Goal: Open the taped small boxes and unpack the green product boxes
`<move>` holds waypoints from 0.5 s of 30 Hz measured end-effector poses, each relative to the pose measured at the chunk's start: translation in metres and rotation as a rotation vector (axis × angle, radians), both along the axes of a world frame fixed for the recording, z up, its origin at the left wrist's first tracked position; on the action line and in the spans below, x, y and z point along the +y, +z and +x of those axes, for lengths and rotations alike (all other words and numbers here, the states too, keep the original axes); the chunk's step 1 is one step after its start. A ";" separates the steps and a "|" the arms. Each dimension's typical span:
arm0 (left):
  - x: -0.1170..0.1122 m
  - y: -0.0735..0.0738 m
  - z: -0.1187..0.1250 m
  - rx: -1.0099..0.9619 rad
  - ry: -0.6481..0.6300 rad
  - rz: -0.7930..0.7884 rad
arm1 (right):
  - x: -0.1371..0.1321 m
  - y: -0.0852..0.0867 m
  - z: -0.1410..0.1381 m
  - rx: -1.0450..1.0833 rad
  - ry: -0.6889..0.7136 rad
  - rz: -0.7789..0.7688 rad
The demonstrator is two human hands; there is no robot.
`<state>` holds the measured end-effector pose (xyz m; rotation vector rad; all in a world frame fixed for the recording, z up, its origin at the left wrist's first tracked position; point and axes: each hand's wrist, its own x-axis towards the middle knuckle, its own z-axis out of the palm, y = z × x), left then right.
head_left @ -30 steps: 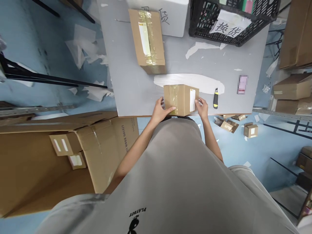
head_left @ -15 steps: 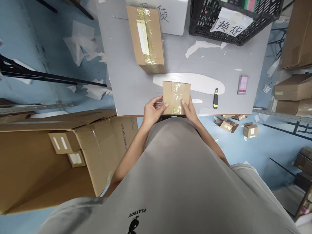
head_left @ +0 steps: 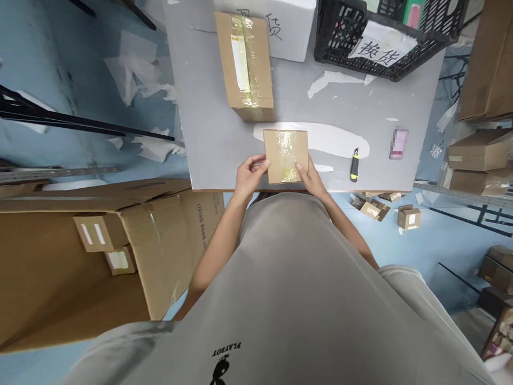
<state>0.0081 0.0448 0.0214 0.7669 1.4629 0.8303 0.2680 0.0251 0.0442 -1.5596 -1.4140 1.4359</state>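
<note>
A small cardboard box (head_left: pixel 276 155) with clear tape down its middle is between my two hands, near the table's front edge. My right hand (head_left: pixel 313 177) grips its right side, with the thumb on the top face and the other fingers mostly hidden behind the edge. At the left side, my left hand (head_left: pixel 250 175) has its thumb and curled fingertips against the box's edge. To the right of the box lies a yellow-and-black utility knife (head_left: pixel 355 166). Beyond the box is a larger taped cardboard box (head_left: pixel 260 69) with a white label.
A white box (head_left: pixel 292 32) and a black plastic crate (head_left: pixel 360 59) with a handwritten sign stand at the back of the grey table (head_left: pixel 216 155). A pink pixelated item (head_left: pixel 398 143) lies at right. A big open carton (head_left: pixel 160 251) holding smaller boxes stands at lower left.
The small box has shifted slightly left and away from me. My left thumb has slid from its top face to its left edge. My right hand keeps its grip.
</note>
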 end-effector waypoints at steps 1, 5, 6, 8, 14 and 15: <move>0.002 -0.007 0.001 -0.040 0.028 -0.058 | -0.002 0.001 0.005 -0.007 -0.036 -0.007; 0.014 -0.035 0.007 0.005 0.057 -0.310 | -0.009 0.003 0.039 -0.055 -0.120 -0.028; 0.018 -0.041 0.011 0.018 0.053 -0.349 | -0.011 0.002 0.049 -0.081 -0.161 -0.024; 0.023 -0.047 0.021 -0.012 0.023 -0.383 | -0.014 0.002 0.070 -0.144 -0.268 -0.010; 0.027 -0.047 0.052 -0.188 -0.182 -0.262 | -0.021 0.002 0.090 -0.224 -0.376 0.025; 0.027 -0.046 0.054 -0.177 -0.190 -0.249 | -0.021 0.001 0.088 -0.225 -0.386 0.015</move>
